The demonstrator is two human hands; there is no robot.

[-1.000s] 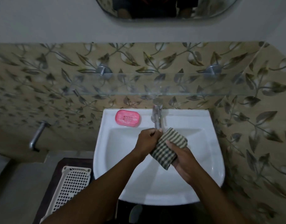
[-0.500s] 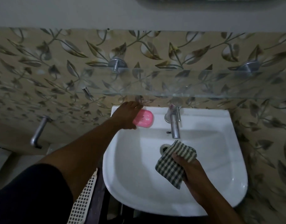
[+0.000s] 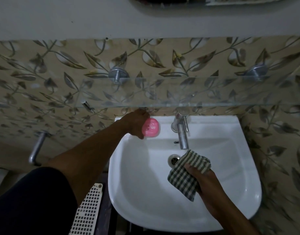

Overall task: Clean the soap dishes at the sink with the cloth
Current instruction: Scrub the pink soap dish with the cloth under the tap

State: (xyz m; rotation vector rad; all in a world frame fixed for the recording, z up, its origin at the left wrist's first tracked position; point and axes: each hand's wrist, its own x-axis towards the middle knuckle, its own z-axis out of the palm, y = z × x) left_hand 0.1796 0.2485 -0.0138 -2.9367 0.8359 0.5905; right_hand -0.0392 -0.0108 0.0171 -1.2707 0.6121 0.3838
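A pink soap dish [image 3: 152, 127] sits on the back left ledge of the white sink [image 3: 244, 167]. My left hand [image 3: 136, 123] is wrapped around the dish's left end, thumb at the front and fingers at the back. Over the basin, just right of the drain [image 3: 173, 160], my right hand [image 3: 199, 177] grips a green and white checked cloth [image 3: 184, 180]. The cloth hangs folded and hides part of the drain. I see only this one soap dish.
A steel tap [image 3: 182, 134] stands at the back middle of the sink. A glass shelf [image 3: 162, 99] juts from the leaf-patterned wall just above the ledge. A white perforated basket [image 3: 88, 212] is on the floor at the left, with a wall pipe [image 3: 36, 148] beyond it.
My left hand let go of the cloth, reached to the back left ledge and closed on the pink soap dish. The right hand kept the cloth over the basin.
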